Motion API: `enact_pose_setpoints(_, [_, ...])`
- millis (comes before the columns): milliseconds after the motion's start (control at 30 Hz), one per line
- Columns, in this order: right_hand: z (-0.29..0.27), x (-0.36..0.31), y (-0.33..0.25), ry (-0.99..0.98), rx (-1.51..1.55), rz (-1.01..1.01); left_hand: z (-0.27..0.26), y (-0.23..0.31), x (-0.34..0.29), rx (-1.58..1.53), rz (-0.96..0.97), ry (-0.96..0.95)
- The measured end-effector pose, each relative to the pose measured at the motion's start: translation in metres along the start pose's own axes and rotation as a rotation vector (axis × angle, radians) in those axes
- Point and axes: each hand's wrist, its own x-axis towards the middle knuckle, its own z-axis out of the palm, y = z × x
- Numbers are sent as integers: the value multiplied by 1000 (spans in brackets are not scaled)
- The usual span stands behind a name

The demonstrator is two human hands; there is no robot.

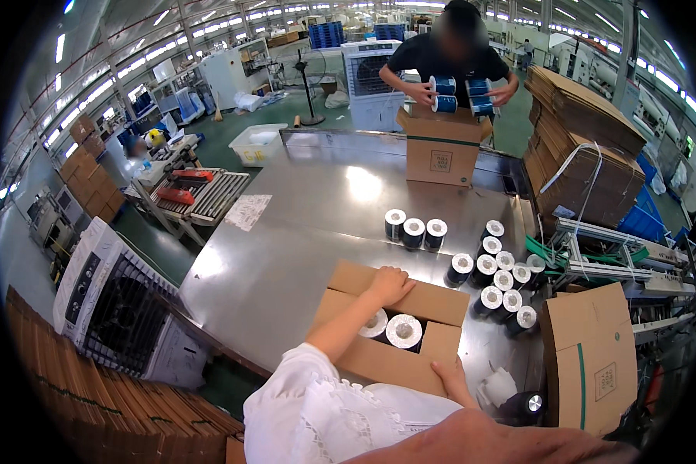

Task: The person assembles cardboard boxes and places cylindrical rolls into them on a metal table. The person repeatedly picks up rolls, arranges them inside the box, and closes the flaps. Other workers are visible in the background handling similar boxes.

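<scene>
An open cardboard box [387,363] stands on the near part of the metal table in front of me. Two white-topped rolls show inside it, the clearer one a roll [404,331] near the middle; the flaps hide the rest. My left hand [393,286] is closed over the far flap, its fingers curled on the edge. At the near right corner, my right hand [452,380] grips the box's side, partly hidden by my sleeve. Beyond the box stand three dark rolls with white ends [414,230]. Several more such rolls [503,280] are grouped upright to the right.
Across the metal table [301,185], a co-worker [460,62] holds blue-wrapped rolls above another carton [441,155]. A closed carton [591,359] stands at the right, near a dark tape dispenser [522,406]. Flattened cardboard [580,147] is stacked at the far right; an air cooler [120,305] stands left.
</scene>
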Motion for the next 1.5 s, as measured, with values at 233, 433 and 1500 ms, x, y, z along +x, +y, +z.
enact_pose_setpoints(233, [35, 10, -14, -180, 127, -63, -22, 84, -160, -131, 38, 224])
enact_pose_setpoints(433, [89, 20, -38, -614, -123, 321, -3, 80, -184, 27, -302, -91])
enact_pose_setpoints(1500, [-272, 133, -126, 867, -1392, -410, 137, 90, -195, -195, 251, -782])
